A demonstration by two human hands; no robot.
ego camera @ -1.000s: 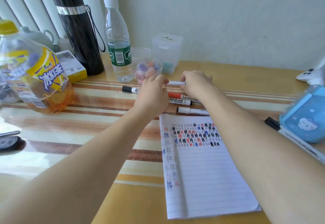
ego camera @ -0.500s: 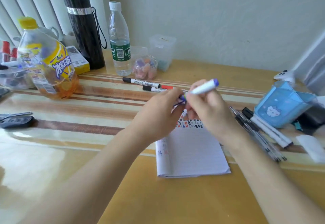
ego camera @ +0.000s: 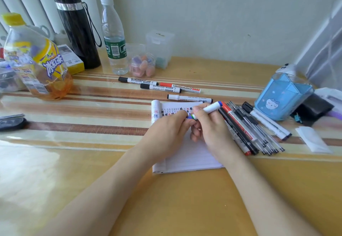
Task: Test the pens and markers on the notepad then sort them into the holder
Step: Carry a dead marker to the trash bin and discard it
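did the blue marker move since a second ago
Yes. The blue marker, held in the right hand, came toward the person: it was beyond the row of whiteboard markers, and is now over the notepad.

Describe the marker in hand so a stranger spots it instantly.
Start at the notepad on the table. Over its written lines the right hand grips a white marker, the left hand pinching its near end. Unlike the markers lying around, it is off the table, its far end blue.

Four markers (ego camera: 137, 81) beyond one notepad (ego camera: 192, 158) (fifth marker (ego camera: 209, 108) held), three bottles (ego camera: 112, 37).
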